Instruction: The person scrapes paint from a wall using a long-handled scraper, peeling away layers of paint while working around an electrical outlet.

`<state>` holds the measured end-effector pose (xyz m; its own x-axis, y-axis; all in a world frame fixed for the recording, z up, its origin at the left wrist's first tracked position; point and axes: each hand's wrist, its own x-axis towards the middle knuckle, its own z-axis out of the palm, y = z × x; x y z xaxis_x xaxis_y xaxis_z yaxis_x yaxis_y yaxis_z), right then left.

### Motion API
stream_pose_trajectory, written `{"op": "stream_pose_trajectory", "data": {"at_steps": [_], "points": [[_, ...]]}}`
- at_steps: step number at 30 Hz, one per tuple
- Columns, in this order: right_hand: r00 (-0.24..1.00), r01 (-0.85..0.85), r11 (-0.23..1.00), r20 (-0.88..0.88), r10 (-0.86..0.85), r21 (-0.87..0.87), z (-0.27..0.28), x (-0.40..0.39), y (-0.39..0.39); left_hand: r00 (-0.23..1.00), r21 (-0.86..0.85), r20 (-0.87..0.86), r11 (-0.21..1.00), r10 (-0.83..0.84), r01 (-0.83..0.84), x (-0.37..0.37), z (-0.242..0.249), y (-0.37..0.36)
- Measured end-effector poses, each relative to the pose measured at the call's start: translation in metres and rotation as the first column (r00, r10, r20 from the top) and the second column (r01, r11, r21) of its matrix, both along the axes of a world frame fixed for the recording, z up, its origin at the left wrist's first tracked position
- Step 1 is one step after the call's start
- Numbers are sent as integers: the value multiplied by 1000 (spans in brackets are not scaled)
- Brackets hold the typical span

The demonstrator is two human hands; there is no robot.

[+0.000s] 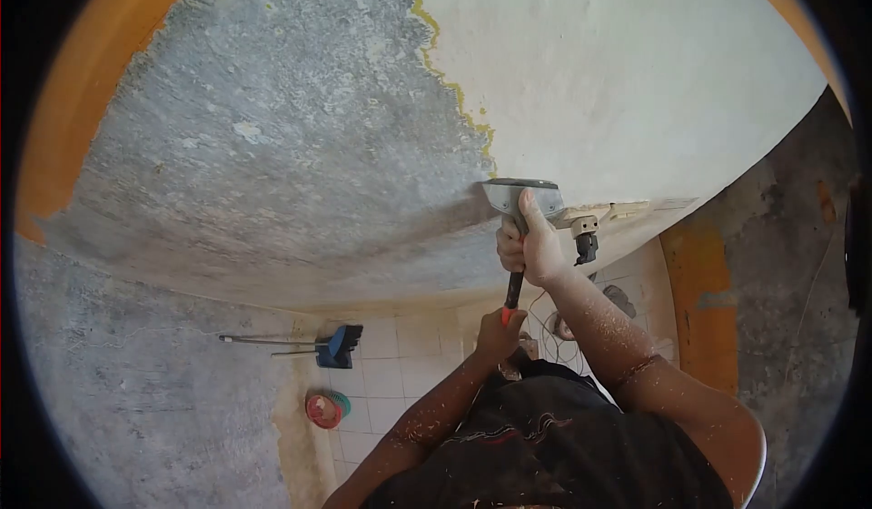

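Observation:
A wide-headed scraper (514,289) with a black and orange handle stands upright against the wall. Its grey head meets the wall at the edge between the bare grey plaster (300,128) and the white paint (618,82). My right hand (534,244), pale with dust, is wrapped round the handle just below the head, thumb on the head. Lower down, my left hand (499,335) grips the handle's end near my dark shirt. A ragged yellow line of old paint (454,91) runs up from the scraper head. Flakes of paint cling to both forearms.
A socket with a black plug (586,242) is on the wall right of the scraper. Cables lie on the white tiled floor (386,377). A blue dustpan with a broom (338,346) and a red and green bucket (325,408) are at the lower left.

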<state>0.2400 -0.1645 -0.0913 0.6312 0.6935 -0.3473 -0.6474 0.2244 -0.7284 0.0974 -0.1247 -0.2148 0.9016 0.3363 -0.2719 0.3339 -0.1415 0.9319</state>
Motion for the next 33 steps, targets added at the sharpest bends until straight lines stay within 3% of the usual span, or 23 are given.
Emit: {"op": "stream_pose_trajectory", "data": {"at_steps": [2, 4, 5, 6, 8, 10, 12, 14, 16, 17, 20, 22, 25, 28, 30, 31, 33], "points": [[997, -23, 1000, 71, 22, 14, 3, 4, 0, 1000, -56, 27, 998, 2, 0, 4, -10, -2], [1000, -13, 998, 15, 14, -59, -20, 0, -6, 981, 173, 159, 981, -113, 85, -3, -39, -10], [1000, 10, 997, -29, -12, -74, -33, -2, -10, 997, 31, -10, 996, -81, 81, -10, -40, -15], [1000, 13, 997, -21, -15, -71, -30, -2, -11, 997, 35, -2, 996, -83, 83, -11, -45, -17], [999, 27, 992, -35, -32, -126, -23, -2, -14, 1000, -126, -26, 992, -5, 1, -11, -57, -26], [998, -19, 998, -55, 16, -62, -12, 5, -13, 999, -66, 34, 998, -7, 9, 1, -16, -21], [997, -17, 999, 74, 21, -50, 9, 7, -8, 999, -129, 49, 991, -8, 14, 12, -6, -16], [997, -23, 998, 76, 28, -62, 0, 7, -12, 988, -41, 151, 999, -18, 24, 9, -22, -22], [1000, 17, 997, 17, -16, -76, -16, 5, -19, 999, -129, 21, 991, -38, 40, 4, -22, -26], [1000, 16, 998, 16, -15, -67, -19, 5, -22, 994, -7, 111, 1000, -21, 22, 0, -12, -30], [998, 56, 996, 35, -54, -65, -3, 6, -21, 996, -33, 21, 995, -90, 91, 7, -8, -25], [996, 73, 994, 59, -69, -82, 3, 8, -20, 994, -23, 68, 996, -82, 84, 11, -6, -23], [996, 65, 997, 65, -62, -38, -2, 9, -23, 997, -63, 70, 997, -44, 48, 15, -6, -21], [995, 96, 992, -14, -95, 82, -27, -1, -29, 996, 20, 72, 998, -61, 59, -1, -25, -12], [999, 39, 989, 25, -43, 139, -26, -20, -31, 979, 214, -175, 967, -103, 140, -18, -37, -4], [999, -31, 993, 25, 28, 114, -34, -26, -29, 977, 213, -181, 965, -113, 151, -27, -38, -1], [996, -88, 992, 12, 87, 93, -47, -33, -21, 975, 30, -204, 995, -88, 96, -43, -36, 3]]}}
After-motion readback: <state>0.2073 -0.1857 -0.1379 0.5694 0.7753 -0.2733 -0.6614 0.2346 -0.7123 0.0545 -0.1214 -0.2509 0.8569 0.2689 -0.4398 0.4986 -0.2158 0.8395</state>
